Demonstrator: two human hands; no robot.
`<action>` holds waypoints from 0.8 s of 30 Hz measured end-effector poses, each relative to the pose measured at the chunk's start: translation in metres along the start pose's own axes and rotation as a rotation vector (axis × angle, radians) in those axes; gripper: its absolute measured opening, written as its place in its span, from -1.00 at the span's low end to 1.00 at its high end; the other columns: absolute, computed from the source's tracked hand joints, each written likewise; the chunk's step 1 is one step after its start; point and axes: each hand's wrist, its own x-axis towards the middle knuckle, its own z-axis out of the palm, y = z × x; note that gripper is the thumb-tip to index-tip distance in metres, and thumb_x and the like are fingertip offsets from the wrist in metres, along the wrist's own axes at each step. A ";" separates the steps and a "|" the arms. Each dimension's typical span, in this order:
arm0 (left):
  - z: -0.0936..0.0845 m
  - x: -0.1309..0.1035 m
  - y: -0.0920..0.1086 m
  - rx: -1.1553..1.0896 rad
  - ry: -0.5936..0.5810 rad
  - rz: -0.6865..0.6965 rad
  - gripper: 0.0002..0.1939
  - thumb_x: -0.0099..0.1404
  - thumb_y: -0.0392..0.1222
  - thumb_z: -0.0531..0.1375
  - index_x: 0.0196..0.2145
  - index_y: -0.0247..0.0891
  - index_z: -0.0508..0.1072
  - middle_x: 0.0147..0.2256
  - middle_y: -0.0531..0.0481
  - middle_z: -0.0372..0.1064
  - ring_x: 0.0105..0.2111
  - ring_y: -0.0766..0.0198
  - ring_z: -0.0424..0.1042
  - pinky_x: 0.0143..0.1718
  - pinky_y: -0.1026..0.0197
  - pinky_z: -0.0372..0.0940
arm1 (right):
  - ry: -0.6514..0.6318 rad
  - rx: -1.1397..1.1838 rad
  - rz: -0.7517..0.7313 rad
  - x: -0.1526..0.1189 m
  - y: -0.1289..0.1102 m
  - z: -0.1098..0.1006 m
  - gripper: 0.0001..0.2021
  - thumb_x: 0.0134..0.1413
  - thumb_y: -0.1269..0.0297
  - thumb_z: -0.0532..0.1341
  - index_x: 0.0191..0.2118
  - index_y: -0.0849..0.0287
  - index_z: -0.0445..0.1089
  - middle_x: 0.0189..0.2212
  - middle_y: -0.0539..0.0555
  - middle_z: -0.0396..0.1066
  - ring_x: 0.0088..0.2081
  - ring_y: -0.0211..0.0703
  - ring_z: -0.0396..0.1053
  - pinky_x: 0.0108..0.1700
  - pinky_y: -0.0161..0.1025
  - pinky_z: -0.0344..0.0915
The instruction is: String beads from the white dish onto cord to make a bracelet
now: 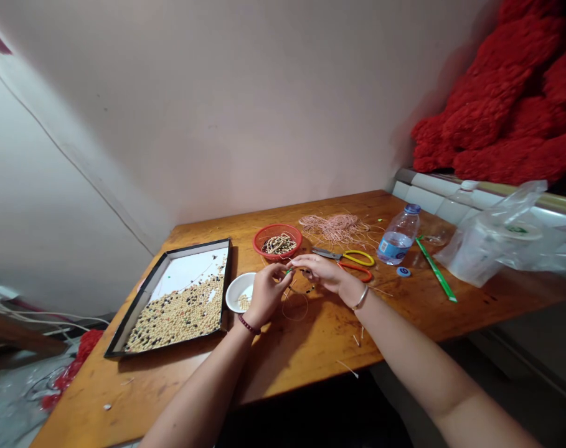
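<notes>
Both my hands meet above the wooden table (311, 348). My left hand (265, 292), with a dark red bead bracelet at the wrist, pinches a thin cord with a small green bead at its tip. My right hand (322, 272), a silver bangle at its wrist, pinches the same cord (296, 306), which hangs in a loop below the fingers. A small white bowl (236, 290) with a few beads sits just left of my left hand. Behind the hands is a red basket (277, 241) of strung beads.
A black-rimmed tray (170, 298) full of tan and dark beads lies at the left. Pink cord bundle (335, 228), scissors (352, 260), a water bottle (398, 235), its blue cap (403, 271), a green stick (435, 269) and a plastic bag (497, 239) lie at the right. Red yarn (507, 99) is piled behind.
</notes>
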 end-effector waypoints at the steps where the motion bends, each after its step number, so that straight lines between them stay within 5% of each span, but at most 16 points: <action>1: 0.000 0.000 0.000 0.004 0.000 0.006 -0.75 0.21 -0.04 0.17 -0.35 -0.29 0.50 -0.43 -0.03 0.47 -0.47 0.30 0.37 -0.40 0.28 0.26 | -0.004 0.003 -0.005 0.001 0.001 0.000 -0.77 -0.16 0.17 0.34 -0.32 0.13 0.53 -0.35 0.02 0.48 -0.58 -0.43 0.09 -0.59 -0.40 -0.10; 18: -0.001 0.003 -0.001 -0.042 -0.041 -0.007 -0.70 0.24 0.03 0.17 -0.30 -0.27 0.51 -0.31 -0.06 0.51 -0.39 0.27 0.43 -0.34 0.26 0.29 | 0.013 -0.207 -0.145 -0.007 -0.010 0.008 -0.63 -0.09 0.02 0.28 -0.29 0.26 0.52 -0.69 -0.09 0.17 -0.63 -0.42 -0.07 -0.60 -0.36 -0.17; 24: 0.000 0.003 -0.001 -0.060 -0.060 -0.005 -0.68 0.26 0.03 0.14 -0.27 -0.27 0.51 -0.29 -0.08 0.52 -0.35 0.24 0.46 -0.30 0.23 0.32 | 0.044 -0.237 -0.192 -0.004 -0.010 0.008 -0.60 -0.14 0.01 0.30 -0.32 0.30 0.53 -0.66 -0.02 0.30 -0.55 -0.31 0.19 -0.50 -0.34 0.10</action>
